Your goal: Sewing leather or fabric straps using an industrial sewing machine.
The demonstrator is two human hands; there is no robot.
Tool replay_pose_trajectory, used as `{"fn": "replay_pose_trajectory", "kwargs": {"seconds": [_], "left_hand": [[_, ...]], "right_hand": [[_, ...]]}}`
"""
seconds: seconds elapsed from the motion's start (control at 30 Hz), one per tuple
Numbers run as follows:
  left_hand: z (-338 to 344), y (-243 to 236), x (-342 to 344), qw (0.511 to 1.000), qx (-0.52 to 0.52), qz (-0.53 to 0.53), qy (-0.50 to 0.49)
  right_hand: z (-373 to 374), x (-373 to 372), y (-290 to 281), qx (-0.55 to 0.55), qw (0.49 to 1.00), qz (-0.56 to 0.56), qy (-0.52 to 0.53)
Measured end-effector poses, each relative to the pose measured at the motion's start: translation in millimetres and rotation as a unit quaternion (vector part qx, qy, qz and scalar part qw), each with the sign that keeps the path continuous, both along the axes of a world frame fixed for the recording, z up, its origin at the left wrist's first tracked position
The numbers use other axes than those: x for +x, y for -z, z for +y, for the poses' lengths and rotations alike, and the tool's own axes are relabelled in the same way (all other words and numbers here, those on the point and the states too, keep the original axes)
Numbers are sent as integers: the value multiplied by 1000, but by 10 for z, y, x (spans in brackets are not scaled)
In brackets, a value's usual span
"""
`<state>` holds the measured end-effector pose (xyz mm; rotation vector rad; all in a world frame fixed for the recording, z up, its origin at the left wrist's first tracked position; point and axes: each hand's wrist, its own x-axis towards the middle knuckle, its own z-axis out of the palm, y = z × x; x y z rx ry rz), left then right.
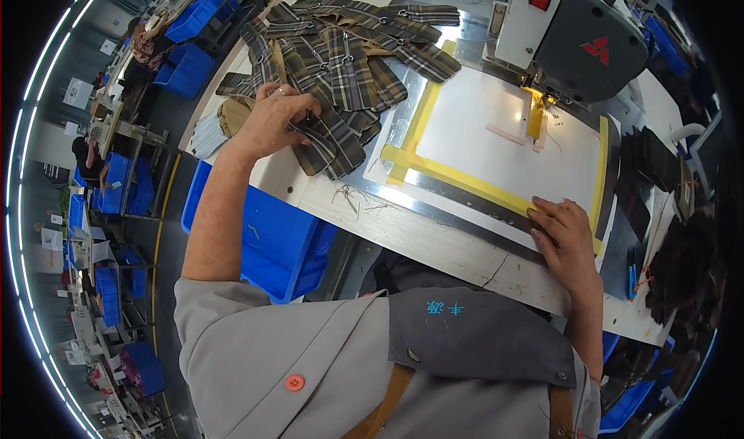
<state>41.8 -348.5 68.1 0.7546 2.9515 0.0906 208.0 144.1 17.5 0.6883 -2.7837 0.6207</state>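
My left hand is over a heap of plaid fabric pieces, at the heap's near left side. Its fingers are curled and closed on a plaid fabric piece, partly hidden beneath them. Several pieces in the heap carry small metal rings. My right hand lies with fingers stretched out on the near right edge of a white sheet, by its yellow tape border. It holds nothing. Above the sheet's far right part stands a sewing machine head, its lamp lit over the needle area.
Loose thread ends lie on the table's near edge. Below it stands a blue bin. Dark fabric bundles and blue-handled thread snips are at the right. Other people, workbenches and blue bins line the far left.
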Motion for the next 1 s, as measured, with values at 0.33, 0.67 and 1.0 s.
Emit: {"fn": "replay_pose_trajectory", "kwargs": {"seconds": [0.33, 0.67, 1.0], "left_hand": [[-231, -374, -521, 757, 640, -11, 131], [2333, 505, -531, 915, 335, -201, 101], [2774, 764, -743, 937, 315, -118, 98]], "right_hand": [[65, -54, -78, -2, 998, -42, -37], [-35, -499, 8, -79, 996, 30, -38], [284, -1010, 322, 2, 997, 79, -18]]}}
